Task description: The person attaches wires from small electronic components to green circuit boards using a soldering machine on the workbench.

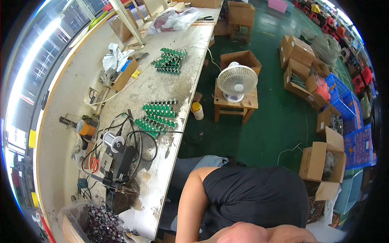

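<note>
Neither my left hand nor my right hand shows in the head view. A bare arm (pixel 191 206) runs down to the lower edge beside a black sleeveless top (pixel 255 198); its hand is out of sight, and I cannot tell whose it is. Strips of green circuit boards (pixel 156 115) lie in a loose stack mid-bench, with a second stack of green boards (pixel 169 60) farther off. Nearer are a solder wire spool (pixel 113 141), a dark boxy device (pixel 123 162) with black cables, and red-handled scissors (pixel 94 165). Many small metallic parts (pixel 103 222) fill the near left corner.
The worn white workbench (pixel 162 150) has a raised wall along its left. A white fan (pixel 237 83) stands on a wooden stool (pixel 236 101) right of the bench. A yellow-lidded bottle (pixel 197 110), cardboard boxes (pixel 316 162) and blue crates (pixel 358 148) are farther right.
</note>
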The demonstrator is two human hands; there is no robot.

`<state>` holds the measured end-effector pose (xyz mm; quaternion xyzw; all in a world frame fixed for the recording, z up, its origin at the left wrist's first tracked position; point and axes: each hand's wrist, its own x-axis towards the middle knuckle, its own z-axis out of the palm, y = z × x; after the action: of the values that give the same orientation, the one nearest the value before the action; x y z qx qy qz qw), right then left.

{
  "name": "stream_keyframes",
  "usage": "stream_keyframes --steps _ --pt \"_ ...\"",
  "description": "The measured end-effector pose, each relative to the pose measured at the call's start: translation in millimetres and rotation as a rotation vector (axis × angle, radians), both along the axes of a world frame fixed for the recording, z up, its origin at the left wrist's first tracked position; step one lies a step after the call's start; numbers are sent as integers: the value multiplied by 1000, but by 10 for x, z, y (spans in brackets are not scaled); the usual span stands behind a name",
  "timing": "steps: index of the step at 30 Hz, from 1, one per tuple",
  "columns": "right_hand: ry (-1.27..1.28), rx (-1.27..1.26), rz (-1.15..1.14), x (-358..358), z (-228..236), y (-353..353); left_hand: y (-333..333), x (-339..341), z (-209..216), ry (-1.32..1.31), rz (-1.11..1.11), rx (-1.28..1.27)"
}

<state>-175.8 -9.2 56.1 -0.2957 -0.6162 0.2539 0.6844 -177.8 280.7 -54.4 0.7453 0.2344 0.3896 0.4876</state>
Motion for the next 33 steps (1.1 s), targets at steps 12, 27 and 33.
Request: stream_keyframes --steps 12,27,33 --pt "-14 -26 100 112 58 -140 48 33 -113 -11 0 -46" --pt "-57 -74 230 29 70 -217 88 -21 -89 31 47 -29" --pt "-93 -90 303 249 140 -353 239 30 -146 86 87 114"
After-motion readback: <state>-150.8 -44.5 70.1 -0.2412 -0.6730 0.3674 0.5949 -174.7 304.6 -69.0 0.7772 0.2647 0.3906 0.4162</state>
